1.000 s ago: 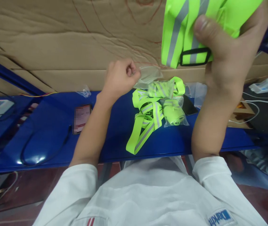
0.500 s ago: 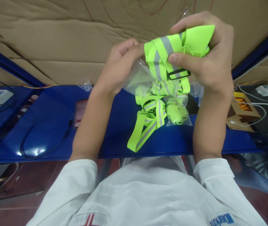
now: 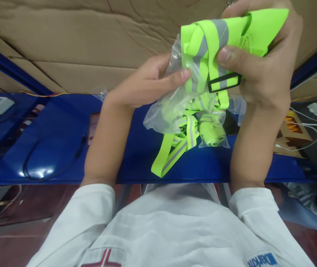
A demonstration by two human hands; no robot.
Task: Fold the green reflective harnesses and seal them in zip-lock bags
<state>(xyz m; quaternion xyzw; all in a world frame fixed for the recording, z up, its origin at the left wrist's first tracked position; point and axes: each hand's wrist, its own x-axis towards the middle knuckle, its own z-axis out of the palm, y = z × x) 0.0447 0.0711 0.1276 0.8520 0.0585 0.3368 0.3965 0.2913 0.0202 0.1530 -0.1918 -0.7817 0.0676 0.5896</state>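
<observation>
High at the right, my right hand is closed round a folded neon-yellow strap bundle with grey reflective stripes and a black buckle. My left hand pinches a clear plastic bag at the bundle's left end, its thumb over the film. The bag's film overlaps the bundle's left edge. Below them on the blue table lie a loose neon strap and a bagged neon roll, with more neon straps behind, partly hidden by the bag.
A phone lies beside my left forearm. A black cable curls at the left. At the right are an open cardboard box, white cables and a dark flat object. Brown cardboard stands behind the table.
My right hand and the bundle have moved up and right, closer to the camera. My left hand has shifted right, its thumb now over the bag, which hangs more in front of the loose straps.
</observation>
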